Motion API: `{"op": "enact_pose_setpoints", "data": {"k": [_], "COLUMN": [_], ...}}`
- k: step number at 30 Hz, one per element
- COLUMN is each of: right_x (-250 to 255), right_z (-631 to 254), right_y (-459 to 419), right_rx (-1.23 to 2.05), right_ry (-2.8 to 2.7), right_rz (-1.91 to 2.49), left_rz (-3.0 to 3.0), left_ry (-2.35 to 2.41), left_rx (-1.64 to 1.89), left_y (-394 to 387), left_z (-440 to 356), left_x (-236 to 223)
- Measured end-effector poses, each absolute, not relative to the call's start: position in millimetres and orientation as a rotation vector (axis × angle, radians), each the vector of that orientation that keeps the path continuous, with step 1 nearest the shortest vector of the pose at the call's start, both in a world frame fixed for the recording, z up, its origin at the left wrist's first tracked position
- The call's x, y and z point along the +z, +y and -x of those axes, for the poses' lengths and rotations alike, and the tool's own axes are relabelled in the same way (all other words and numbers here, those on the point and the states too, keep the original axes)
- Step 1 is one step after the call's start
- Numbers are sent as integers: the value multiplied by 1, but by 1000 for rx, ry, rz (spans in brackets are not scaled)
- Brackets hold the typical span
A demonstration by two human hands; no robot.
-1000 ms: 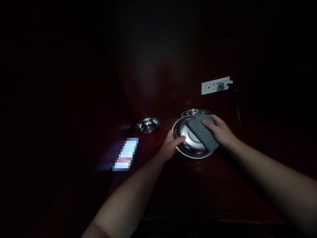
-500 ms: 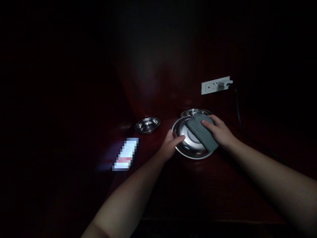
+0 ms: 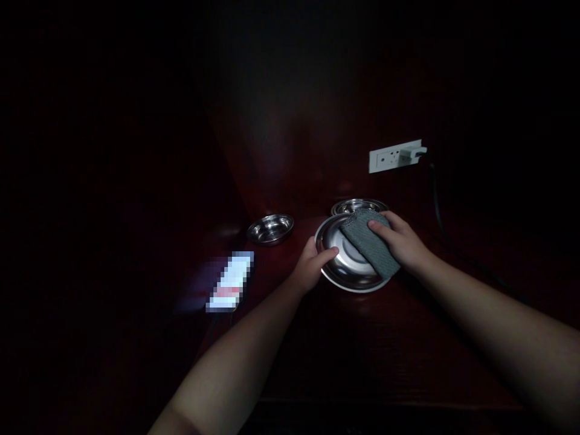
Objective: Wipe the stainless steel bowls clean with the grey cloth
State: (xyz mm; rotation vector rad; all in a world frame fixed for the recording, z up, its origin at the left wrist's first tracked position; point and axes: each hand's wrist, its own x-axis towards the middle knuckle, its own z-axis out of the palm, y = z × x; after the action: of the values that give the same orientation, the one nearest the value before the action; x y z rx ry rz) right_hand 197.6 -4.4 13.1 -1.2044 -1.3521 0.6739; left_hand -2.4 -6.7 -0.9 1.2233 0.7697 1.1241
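Observation:
My left hand (image 3: 313, 264) grips the left rim of a shiny steel bowl (image 3: 347, 269), thumb inside and fingers beneath it. The bowl is tilted, with its inside facing me. A folded grey-green cloth (image 3: 374, 244) lies against the bowl's right side, and my right hand (image 3: 401, 240) is closed on it with the thumb on top; its other fingers are mostly hidden. Just behind, partly covered by the held bowl and the cloth, sits more steel dishware (image 3: 357, 206). Another steel bowl (image 3: 270, 229) rests on the dark red tabletop to the left.
A lit phone (image 3: 230, 283), its screen blurred out, lies left of my left forearm. On the back wall is a white socket plate (image 3: 394, 157) with a plug in it. A dark cable (image 3: 436, 199) runs down toward the right. Surroundings are very dark.
Almost nothing differs. Both hands, the bowl and the cloth keep nearly the same position, with only a tiny shift in the view.

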Motion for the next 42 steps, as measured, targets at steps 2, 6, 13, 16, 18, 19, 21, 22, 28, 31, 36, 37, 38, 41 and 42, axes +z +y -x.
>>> {"op": "enact_pose_setpoints", "data": {"k": [2,6,13,16,18,19,21,22,28,31,36,37,38,41,42], "right_x": [13,13,12,12,12,12,12,12,13,14,14,14,13,12,12], "right_z": [-198,-198,-199,-199,-199,-198,-198,-198,-198,-198,-197,-197,-197,-197,-198], "right_y": [-4,-4,-3,-2,-3,-3,-3,-4,-4,-5,-5,-5,-4,-4,-4], "right_rx": [671,666,671,672,667,664,661,665,650,649,673,677,678,659,652], "right_ry": [-1358,-1366,-1374,-1368,-1368,-1371,-1373,-1373,-1382,-1374,-1360,-1358,-1359,-1369,-1372], "right_rz": [1199,1205,1216,1219,1219,1218,1218,1221,1218,1233,1231,1227,1224,1220,1220], "left_rz": [-1209,-1199,-1198,-1205,-1205,-1203,-1203,-1204,-1185,-1187,-1191,-1190,-1188,-1178,-1178], "left_ry": [772,772,773,776,779,780,784,787,785,771,754,759,764,770,769], "left_rx": [1121,1125,1127,1117,1116,1118,1122,1122,1124,1116,1119,1117,1117,1130,1132], "left_y": [-7,-7,-8,-7,-6,-6,-6,-6,-7,-6,-6,-6,-7,-7,-7], "left_z": [2,2,1,2,2,2,2,2,2,2,2,2,2,2,2], "left_x": [-1,0,0,-1,-2,-2,-2,-2,-2,-3,-3,-2,-2,-1,-1]}}
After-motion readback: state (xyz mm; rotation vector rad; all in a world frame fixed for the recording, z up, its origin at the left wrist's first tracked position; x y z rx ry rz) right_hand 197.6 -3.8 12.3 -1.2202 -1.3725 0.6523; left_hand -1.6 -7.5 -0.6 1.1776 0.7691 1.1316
